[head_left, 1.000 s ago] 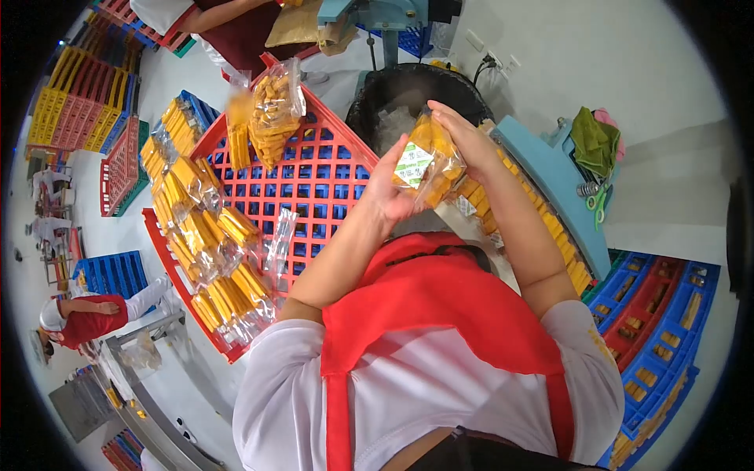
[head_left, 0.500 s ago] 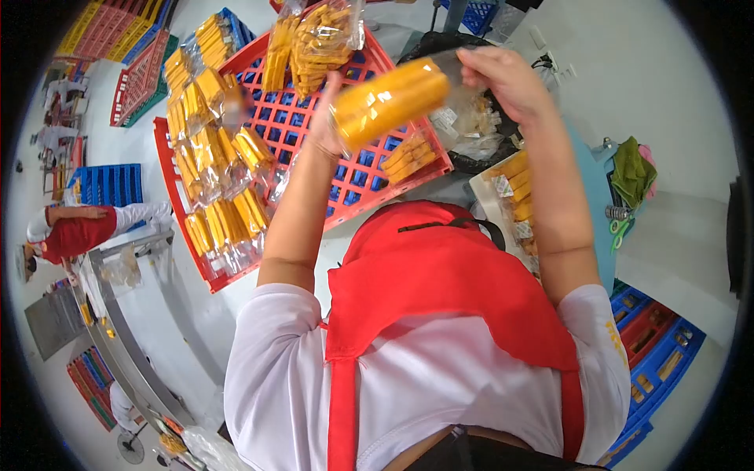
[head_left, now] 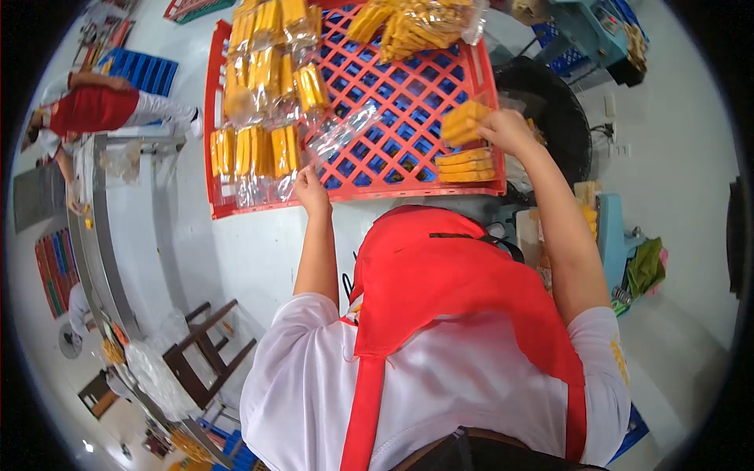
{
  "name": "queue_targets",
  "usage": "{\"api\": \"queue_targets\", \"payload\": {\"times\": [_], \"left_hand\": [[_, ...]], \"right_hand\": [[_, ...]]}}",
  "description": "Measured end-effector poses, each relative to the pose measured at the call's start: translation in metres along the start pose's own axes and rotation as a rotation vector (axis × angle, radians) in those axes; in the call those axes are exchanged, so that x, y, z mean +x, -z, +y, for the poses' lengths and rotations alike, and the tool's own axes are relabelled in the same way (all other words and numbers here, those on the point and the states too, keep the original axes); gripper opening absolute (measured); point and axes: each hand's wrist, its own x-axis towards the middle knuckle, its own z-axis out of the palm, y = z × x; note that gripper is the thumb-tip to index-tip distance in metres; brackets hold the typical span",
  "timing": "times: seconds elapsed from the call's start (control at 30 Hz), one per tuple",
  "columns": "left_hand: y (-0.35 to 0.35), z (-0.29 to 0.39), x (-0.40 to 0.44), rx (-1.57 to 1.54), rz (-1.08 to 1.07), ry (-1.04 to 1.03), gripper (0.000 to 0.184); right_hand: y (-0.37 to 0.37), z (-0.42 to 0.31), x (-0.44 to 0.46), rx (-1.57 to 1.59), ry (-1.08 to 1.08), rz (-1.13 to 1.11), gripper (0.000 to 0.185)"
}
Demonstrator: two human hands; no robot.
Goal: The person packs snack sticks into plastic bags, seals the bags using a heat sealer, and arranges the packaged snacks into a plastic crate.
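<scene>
A pack of yellow sticks [head_left: 462, 124] is in my right hand [head_left: 512, 133], the fingers closed on its right end, blurred by motion. It is over the right side of a red plastic crate [head_left: 355, 195], just beyond another pack of yellow sticks [head_left: 465, 166]. At the crate's near edge, my left hand [head_left: 312, 192] is closed, its fingertips pinching the end of a clear plastic bag [head_left: 349, 129]. Beside that hand, to the left, bagged yellow sticks [head_left: 253, 151] lie in rows. Larger bags of yellow sticks [head_left: 424, 30] rest at the far side.
A black-lined bin [head_left: 561, 106] stands right of the crate, with a blue machine [head_left: 585, 31] beyond it. A wooden stool [head_left: 208, 353] and a long metal table [head_left: 98, 212] are at left. A co-worker in a red apron [head_left: 94, 106] stands there.
The bagged yellow sticks held between both hands have moved down to the crate's right side in my right hand. My left hand has let go and moved to the clear bag. The view has shifted.
</scene>
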Motion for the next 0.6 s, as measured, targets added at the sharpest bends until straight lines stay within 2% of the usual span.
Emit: {"api": "queue_targets", "payload": {"times": [0.07, 0.1, 0.17, 0.23, 0.27, 0.3, 0.33, 0.4, 0.43, 0.47, 0.53, 0.57, 0.6], "left_hand": [[0.022, -0.004, 0.005, 0.122, -0.033, -0.063, 0.021], [0.024, 0.001, 0.004, 0.089, 0.036, -0.115, 0.019], [0.026, 0.007, 0.009, 0.16, 0.024, -0.173, 0.02], [0.018, 0.008, 0.021, 0.219, 0.0, -0.232, 0.021], [0.01, 0.009, 0.031, 0.447, -0.137, -0.215, 0.02], [0.001, 0.008, 0.039, 0.674, -0.278, -0.196, 0.021], [-0.012, 0.004, 0.044, 0.661, -0.276, -0.194, 0.021], [-0.041, -0.001, 0.045, 1.216, -0.197, -0.562, 0.027], [-0.052, 0.008, 0.045, 1.293, -0.314, -0.424, 0.033], [-0.059, 0.006, 0.052, 1.282, -0.323, -0.427, 0.033], [-0.069, -0.006, 0.078, 1.627, -0.339, -0.509, 0.035], [-0.071, -0.016, 0.09, 1.623, -0.25, -0.621, 0.037], [-0.074, -0.015, 0.099, 1.613, -0.265, -0.629, 0.037]], "right_hand": [[-0.004, 0.007, -0.005, -0.073, -0.009, -0.059, 0.027], [0.0, 0.006, -0.007, -0.037, -0.065, -0.109, 0.027], [0.007, 0.002, -0.009, -0.009, -0.117, -0.163, 0.027], [0.023, -0.01, -0.012, 0.06, -0.344, -0.344, 0.027], [0.027, -0.014, -0.013, 0.047, -0.343, -0.34, 0.027], [0.03, -0.018, -0.016, 0.064, -0.343, -0.311, 0.027], [0.033, -0.019, -0.018, 0.082, -0.345, -0.282, 0.027], [0.032, -0.016, -0.022, 0.06, -0.31, -0.238, 0.029], [0.035, -0.02, -0.026, 0.046, -0.276, -0.146, 0.029], [0.038, -0.025, -0.031, 0.033, -0.244, -0.053, 0.029], [0.045, -0.026, -0.037, 0.029, -0.215, 0.034, 0.026], [0.049, -0.024, -0.04, -0.019, -0.217, 0.061, 0.024], [0.053, -0.022, -0.045, -0.066, -0.218, 0.086, 0.023]]}}
